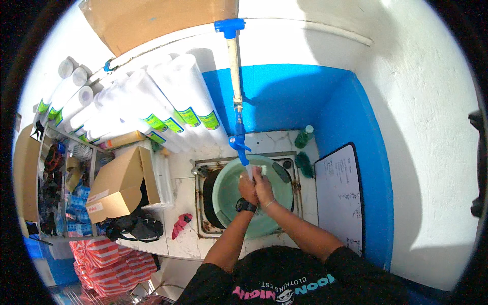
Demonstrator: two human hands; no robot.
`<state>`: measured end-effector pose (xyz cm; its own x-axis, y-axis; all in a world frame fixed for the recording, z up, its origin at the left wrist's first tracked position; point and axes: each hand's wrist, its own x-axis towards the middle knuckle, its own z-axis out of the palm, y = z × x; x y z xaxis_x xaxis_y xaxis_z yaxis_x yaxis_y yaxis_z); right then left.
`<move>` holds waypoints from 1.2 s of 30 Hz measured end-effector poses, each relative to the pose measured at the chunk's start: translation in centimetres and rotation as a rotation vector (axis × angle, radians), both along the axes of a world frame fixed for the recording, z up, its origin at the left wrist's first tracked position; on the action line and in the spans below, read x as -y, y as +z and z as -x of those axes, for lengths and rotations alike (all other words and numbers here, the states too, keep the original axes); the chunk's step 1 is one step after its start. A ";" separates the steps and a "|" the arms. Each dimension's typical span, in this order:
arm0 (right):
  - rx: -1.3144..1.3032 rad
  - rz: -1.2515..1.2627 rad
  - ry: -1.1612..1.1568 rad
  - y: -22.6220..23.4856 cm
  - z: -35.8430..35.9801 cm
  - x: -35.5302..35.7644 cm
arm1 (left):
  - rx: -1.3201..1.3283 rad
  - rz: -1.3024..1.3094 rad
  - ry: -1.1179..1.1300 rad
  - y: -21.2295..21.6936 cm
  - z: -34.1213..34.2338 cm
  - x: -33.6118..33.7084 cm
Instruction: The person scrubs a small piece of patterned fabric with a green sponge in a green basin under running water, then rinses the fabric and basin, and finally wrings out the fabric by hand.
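Under tap (pixel 238 141), hands (pixel 264 190) curled together over basin (pixel 229 189), any hold unclear, w/ bottle (pixel 304 138) & whiteboard (pixel 339 190) to R.

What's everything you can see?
Tap: one, blue, over basin
Basin: one, pale green, under tap
Sink: one, rusty brown, below basin
Rolls: many, white, back left
Open box: one, brown, left
Bag: one, black, by box
Striped cloth: one heap, red-white, lower left
Shelf: one, grey, far left
Rag: one, pink, left of sink
Bottle: one, green, back right
Board: one, white, right
Left grip: one, bare, under tap
Right grip: one, bare, under tap
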<state>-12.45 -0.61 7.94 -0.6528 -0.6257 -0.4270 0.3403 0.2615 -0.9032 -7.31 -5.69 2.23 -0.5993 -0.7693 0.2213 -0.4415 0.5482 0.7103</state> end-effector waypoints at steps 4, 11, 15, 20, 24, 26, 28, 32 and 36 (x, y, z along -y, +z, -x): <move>0.126 0.109 0.001 -0.8 1.7 0.8 | -0.243 0.079 0.146 2.0 -1.1 -1.6; -0.716 -0.171 0.464 1.2 1.8 -2.1 | -0.872 -1.590 0.334 6.7 -2.9 -6.3; -0.805 -0.406 0.697 4.0 2.0 -3.3 | -0.955 -1.645 0.223 7.2 -2.5 -4.7; -0.884 -0.293 0.631 7.3 3.0 -4.8 | -1.021 -1.719 0.228 5.7 -1.0 -3.5; -0.705 -0.136 0.554 10.4 5.4 -7.1 | -1.089 -1.655 0.347 3.1 -0.7 -1.3; -0.617 -0.078 0.462 12.0 6.8 -8.6 | -1.209 -1.565 0.388 1.6 -1.2 -0.2; -0.546 -0.070 0.371 13.7 8.6 -10.0 | -1.200 -1.517 0.400 0.5 -2.1 1.1; -0.465 -0.061 0.189 15.8 12.3 -12.4 | -1.252 -1.517 0.337 -0.1 -3.7 2.3; -0.476 -0.032 0.078 16.2 15.1 -13.1 | -1.280 -1.549 0.317 0.9 -4.1 1.6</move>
<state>-27.59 12.53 24.11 -0.7319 -0.6722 -0.1117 -0.1311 0.2998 -0.9449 -3.25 -7.26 3.17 -0.4985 -0.7150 -0.4901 0.6524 -0.6818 0.3311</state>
